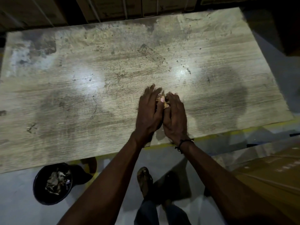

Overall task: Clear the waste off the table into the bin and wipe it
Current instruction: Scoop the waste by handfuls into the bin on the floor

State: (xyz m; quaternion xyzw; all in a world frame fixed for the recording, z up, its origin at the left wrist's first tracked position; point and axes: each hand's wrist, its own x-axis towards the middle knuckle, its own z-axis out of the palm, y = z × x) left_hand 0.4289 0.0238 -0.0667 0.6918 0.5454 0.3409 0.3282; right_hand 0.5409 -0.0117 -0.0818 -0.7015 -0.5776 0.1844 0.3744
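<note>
My left hand point(150, 109) and my right hand point(175, 117) lie side by side on the worn wooden table point(81, 98), near its front edge. Between them sits a small clump of tan and pink waste scraps point(163, 100), cupped from both sides by my fingers. Most of the clump is hidden under my hands. The fingers look fairly straight and are blurred. A black round bin point(38, 190) stands on the floor below the table's front left, with crumpled paper waste point(56, 180) inside it.
The tabletop is stained and speckled with fine dirt. Cardboard boxes point(113, 8) line the far edge. A large cardboard box point(267, 172) lies on the floor at the right. My foot in a sandal point(144, 179) is on the pale floor.
</note>
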